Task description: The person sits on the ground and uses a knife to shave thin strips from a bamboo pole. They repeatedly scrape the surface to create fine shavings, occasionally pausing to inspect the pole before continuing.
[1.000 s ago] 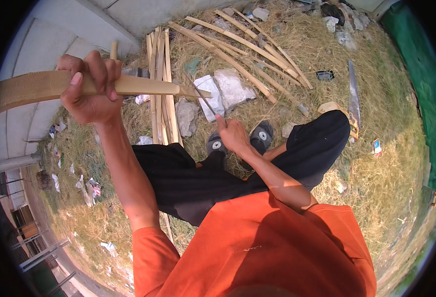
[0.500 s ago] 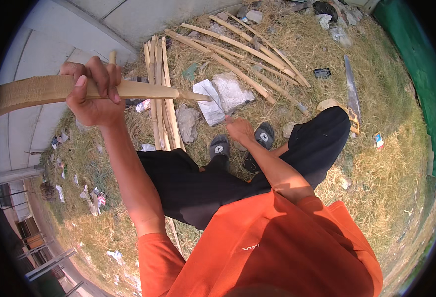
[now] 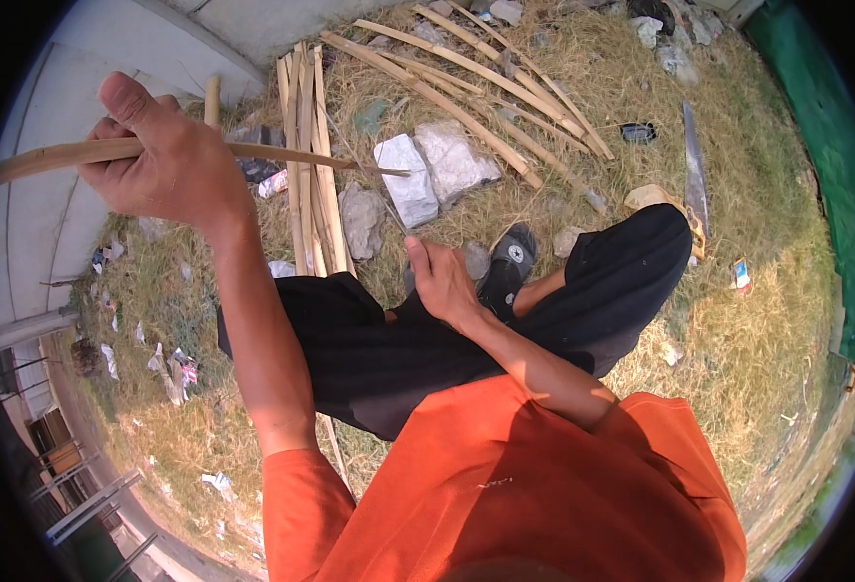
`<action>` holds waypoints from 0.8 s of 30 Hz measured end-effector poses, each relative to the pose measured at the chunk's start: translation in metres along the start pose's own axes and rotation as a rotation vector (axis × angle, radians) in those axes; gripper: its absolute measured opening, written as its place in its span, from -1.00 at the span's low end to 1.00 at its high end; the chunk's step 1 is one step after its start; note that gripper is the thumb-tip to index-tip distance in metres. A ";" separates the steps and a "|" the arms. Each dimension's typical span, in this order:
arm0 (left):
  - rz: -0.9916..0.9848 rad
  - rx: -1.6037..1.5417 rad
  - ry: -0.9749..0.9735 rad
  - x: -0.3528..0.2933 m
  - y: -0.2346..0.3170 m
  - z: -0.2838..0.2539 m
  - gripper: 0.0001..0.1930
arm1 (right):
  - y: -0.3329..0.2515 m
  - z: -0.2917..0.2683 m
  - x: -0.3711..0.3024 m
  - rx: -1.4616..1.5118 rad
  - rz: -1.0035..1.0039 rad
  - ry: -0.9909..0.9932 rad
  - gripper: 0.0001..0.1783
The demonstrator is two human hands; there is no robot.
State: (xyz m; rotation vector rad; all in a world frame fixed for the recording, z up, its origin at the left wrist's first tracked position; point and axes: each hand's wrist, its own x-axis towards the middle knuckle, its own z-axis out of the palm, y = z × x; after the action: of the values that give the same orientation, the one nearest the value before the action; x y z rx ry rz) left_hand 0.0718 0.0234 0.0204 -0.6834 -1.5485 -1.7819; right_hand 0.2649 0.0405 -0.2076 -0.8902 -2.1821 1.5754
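My left hand [image 3: 170, 160] is raised at the left, closed around a long split bamboo strip [image 3: 287, 153]. The strip lies roughly level, its narrow edge turned up, and tapers to a thin tip over the white stone block. Low in front of my knees, my right hand [image 3: 444, 279] is closed on a knife, its handle hidden in the fist. The thin knife blade [image 3: 385, 203] points up and left, seen nearly edge-on, just below the strip's tip. I cannot tell whether the two touch.
Several bamboo strips [image 3: 326, 209] lie left of the stone block [image 3: 407, 181]; more bamboo poles [image 3: 486, 73] spread beyond it. A handsaw [image 3: 694, 165] lies right of my knee. A pale wall [image 3: 68, 107] stands left, a green sheet [image 3: 806, 107] right. Litter dots the dry grass.
The bamboo strip has turned from its broad face to its edge as my left hand rotated and shifted left. My right hand has drawn the knife back toward me and slightly left.
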 end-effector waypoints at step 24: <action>0.010 0.064 0.063 0.009 -0.015 0.010 -0.47 | 0.078 -0.014 0.033 0.037 0.247 -0.143 -0.27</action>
State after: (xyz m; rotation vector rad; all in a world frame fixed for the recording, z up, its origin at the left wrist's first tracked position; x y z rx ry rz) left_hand 0.0546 0.0335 0.0195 -0.5975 -1.5505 -1.7228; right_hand 0.2711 0.0879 -0.2787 -1.1032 -2.1985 1.8396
